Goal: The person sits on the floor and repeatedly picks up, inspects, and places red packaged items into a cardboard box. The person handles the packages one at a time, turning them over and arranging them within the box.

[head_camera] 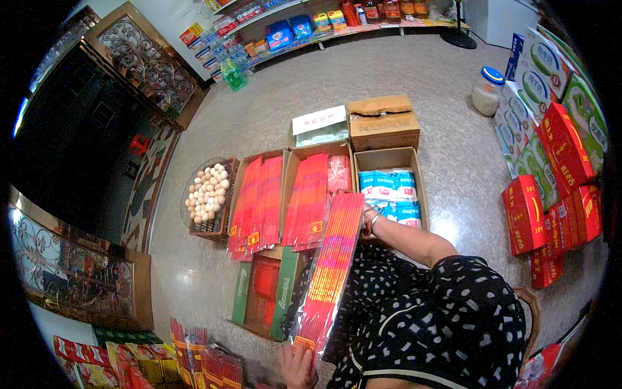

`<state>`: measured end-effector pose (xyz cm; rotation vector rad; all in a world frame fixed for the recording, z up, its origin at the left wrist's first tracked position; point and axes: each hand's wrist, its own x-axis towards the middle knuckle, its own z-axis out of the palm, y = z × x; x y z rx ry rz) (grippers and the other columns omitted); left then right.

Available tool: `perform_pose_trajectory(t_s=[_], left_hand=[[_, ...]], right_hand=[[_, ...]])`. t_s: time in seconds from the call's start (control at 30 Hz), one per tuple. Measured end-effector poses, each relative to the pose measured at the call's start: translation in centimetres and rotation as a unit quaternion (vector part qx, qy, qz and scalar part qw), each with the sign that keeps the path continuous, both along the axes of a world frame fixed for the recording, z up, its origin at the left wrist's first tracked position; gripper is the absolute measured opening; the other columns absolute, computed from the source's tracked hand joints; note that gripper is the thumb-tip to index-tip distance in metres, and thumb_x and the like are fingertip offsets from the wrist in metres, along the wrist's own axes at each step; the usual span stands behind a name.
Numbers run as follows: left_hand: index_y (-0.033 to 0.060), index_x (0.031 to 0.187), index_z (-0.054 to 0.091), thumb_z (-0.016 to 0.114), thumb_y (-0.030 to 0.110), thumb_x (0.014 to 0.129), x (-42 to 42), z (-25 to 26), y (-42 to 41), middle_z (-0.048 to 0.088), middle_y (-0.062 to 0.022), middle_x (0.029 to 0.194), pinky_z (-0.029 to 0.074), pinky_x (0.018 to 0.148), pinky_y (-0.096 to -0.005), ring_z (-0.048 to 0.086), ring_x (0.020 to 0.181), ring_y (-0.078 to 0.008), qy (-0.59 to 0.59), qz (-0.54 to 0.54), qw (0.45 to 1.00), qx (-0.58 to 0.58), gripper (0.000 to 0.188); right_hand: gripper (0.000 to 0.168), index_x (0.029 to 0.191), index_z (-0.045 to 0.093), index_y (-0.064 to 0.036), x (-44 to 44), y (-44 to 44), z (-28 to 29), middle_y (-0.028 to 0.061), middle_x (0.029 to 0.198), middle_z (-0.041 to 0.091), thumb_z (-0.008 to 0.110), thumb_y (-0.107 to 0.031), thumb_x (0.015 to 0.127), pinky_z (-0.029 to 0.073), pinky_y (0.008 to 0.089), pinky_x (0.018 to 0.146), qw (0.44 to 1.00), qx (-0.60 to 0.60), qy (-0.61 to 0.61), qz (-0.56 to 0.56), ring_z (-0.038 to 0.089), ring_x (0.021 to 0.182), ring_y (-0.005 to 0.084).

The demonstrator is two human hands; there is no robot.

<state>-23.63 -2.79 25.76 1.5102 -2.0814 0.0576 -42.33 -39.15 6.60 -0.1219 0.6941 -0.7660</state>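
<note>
A long clear-plastic packet of red, orange and purple incense sticks (330,267) lies slanted across my lap. My right hand (369,220), with a bracelet at the wrist, grips its far end, the fingers partly hidden behind it. My left hand (297,364) holds the near end, its fingers over the small label. Beyond the packet, a cardboard box (290,167) contains similar red packets (308,194) and a pink bundle (339,172). To its left, more red packets (257,199) fill another carton. A green-sided carton (241,291) with red items stands nearer to me.
Eggs (209,192) sit in a wire basket on a brown crate (209,233). Blue-and-white packets (386,187) fill a carton (423,204) at right. Behind stand a brown carton (384,129) and a white-flapped box (318,119). Red gift boxes (525,214) are stacked far right; an open doorway is left.
</note>
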Motion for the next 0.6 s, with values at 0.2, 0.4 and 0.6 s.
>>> perform_pose_trajectory(t_s=[0.2,0.4,0.6], left_hand=[[-0.0041,0.106,0.057,0.051,0.008,0.085,1.2,-1.1,0.6,0.059,-0.0165,0.103,0.046,0.082,-0.0359,0.057,0.094,-0.0283,0.515,0.161,0.835,0.111,0.024],[-0.0022,0.116,0.049,0.049,0.020,0.087,0.1,-0.7,0.0,0.056,-0.0158,0.107,0.047,0.082,-0.0372,0.057,0.094,-0.0278,0.703,0.309,0.630,0.116,0.036],[-0.0006,0.113,0.051,0.050,0.018,0.087,2.8,-6.9,3.6,0.056,-0.0150,0.108,0.046,0.084,-0.0366,0.055,0.099,-0.0255,0.746,0.290,0.577,0.161,0.032]], right_hand=[[0.025,0.105,0.055,-0.004,-3.5,-2.3,3.2,0.0066,0.088,0.060,0.054,-0.016,0.084,0.049,0.0299,0.070,0.945,-0.263,-0.016,-0.195,0.059,0.079,0.0190],[0.029,0.111,0.053,0.001,-6.1,-0.3,9.9,0.0045,0.098,0.060,0.049,-0.011,0.085,0.045,0.0250,0.078,0.801,-0.519,0.267,-0.130,0.056,0.089,0.0101],[0.019,0.092,0.063,-0.013,-3.3,1.5,9.7,0.0069,0.095,0.061,0.054,-0.016,0.075,0.045,0.0374,0.074,0.449,-0.753,0.480,-0.014,0.056,0.086,0.0273]])
